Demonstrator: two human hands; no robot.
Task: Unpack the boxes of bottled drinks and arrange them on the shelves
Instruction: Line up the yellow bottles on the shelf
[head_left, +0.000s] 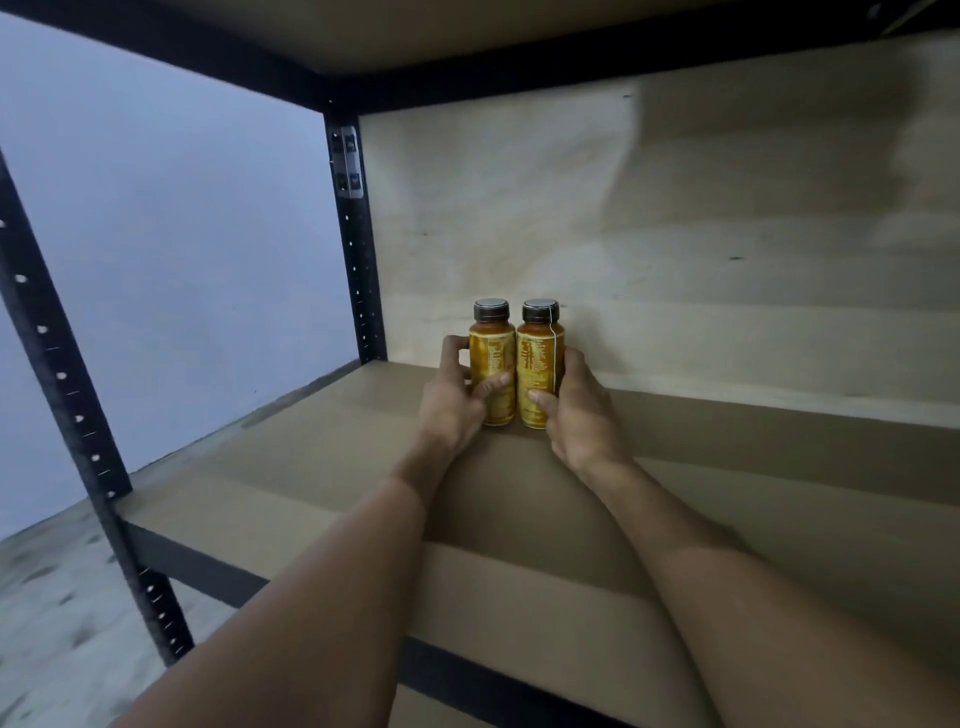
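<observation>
Since no box shows anywhere in the frame, we can judge progress only by the black metal shelving unit (358, 260) that fills the view, and by that measure we are near the very start. Its brown shelf board (311, 467) runs from the lower left to the right edge and carries nothing but the two bottles we are setting down at the centre of the frame, close to the pale plywood back panel (675, 234). The board overhead (467, 31), along the top of the frame, shows us only its underside, so we cannot tell what it holds. Our left hand (457, 400) wraps the left orange drink bottle (491, 353), thumb across its label, and our right hand (576, 410) grips the right orange drink bottle (539, 358) the same way. Both bottles stand upright, side by side and touching or nearly so, their bases seemingly on the board, with dark caps (491, 310) on. We reckon these are the first of a row: letting go of them is yet to do, as is the rest of the unpacking, and most of this shelf waits to be filled.
</observation>
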